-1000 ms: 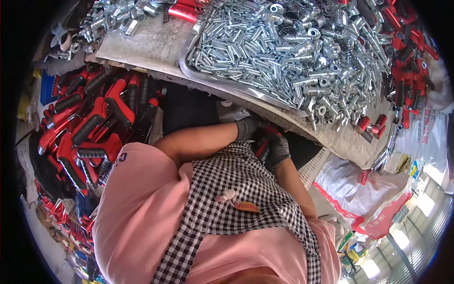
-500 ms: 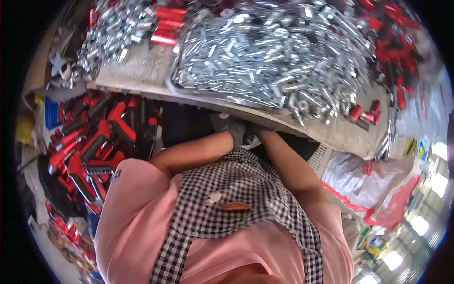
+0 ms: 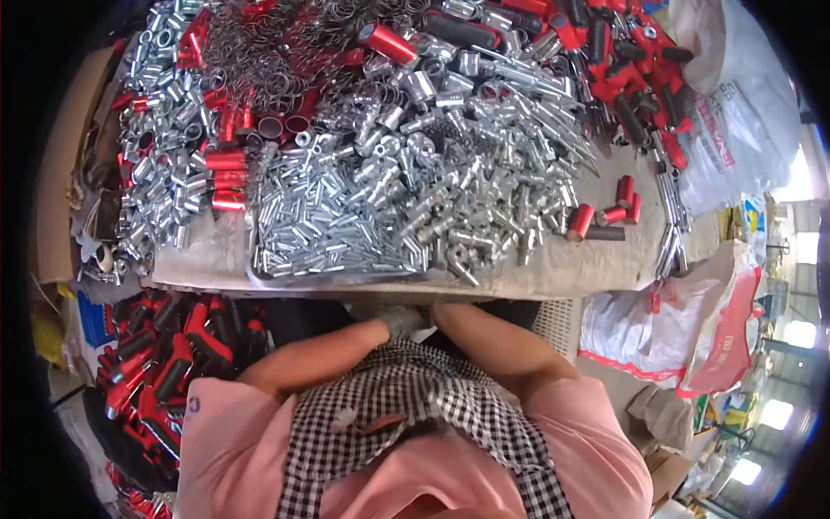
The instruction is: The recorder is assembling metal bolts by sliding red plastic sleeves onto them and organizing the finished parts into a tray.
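Observation:
My left hand (image 3: 400, 321), in a grey glove, is low in front of my apron, close under the table's front edge. Its fingers are hidden. My right forearm (image 3: 497, 342) reaches in toward the same spot, and the hand at its end is tucked out of sight below the edge. Whatever the two hands hold cannot be made out. Just above them on the worktable (image 3: 203, 268) lies a tray heaped with short silver pins (image 3: 324, 221). Silver metal fittings (image 3: 484, 203) are piled beside the pins.
Red-and-black tool handles (image 3: 164, 372) fill the space at my left. Wire springs (image 3: 259, 52), silver sleeves (image 3: 164, 147) and red tubes (image 3: 226, 183) cover the table's far left. Loose red cylinders (image 3: 612, 214) lie at right, above a white sack (image 3: 640, 329).
The view has tilted up and steadied, showing more of the far table. The table edge now sits lower in view. Both hands stay close together beneath it, the right now more hidden.

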Tool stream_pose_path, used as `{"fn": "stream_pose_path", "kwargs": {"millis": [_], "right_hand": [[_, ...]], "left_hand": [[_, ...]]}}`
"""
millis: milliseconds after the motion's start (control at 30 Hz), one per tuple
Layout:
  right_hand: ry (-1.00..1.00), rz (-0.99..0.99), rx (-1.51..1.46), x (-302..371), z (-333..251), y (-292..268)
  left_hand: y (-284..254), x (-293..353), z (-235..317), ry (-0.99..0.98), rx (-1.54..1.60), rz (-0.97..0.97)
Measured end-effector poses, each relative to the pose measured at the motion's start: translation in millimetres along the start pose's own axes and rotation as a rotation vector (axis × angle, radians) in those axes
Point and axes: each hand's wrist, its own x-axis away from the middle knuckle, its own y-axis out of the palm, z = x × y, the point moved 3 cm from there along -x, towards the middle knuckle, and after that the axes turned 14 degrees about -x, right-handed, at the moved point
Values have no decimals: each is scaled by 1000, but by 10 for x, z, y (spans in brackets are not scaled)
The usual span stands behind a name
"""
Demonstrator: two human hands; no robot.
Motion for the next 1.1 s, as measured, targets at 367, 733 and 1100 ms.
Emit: {"fn": "stream_pose_path", "kwargs": {"millis": [367, 733, 1100], "right_hand": [[420, -332, -182, 361, -555, 64], [-143, -496, 316, 1810, -912, -250], [333, -1113, -1009, 1778, -463, -565]], "left_hand": [[-110, 274, 39, 127, -266, -141], [90, 503, -291, 202, 2440, 480], [-829, 750, 3015, 888, 553, 39]]}}
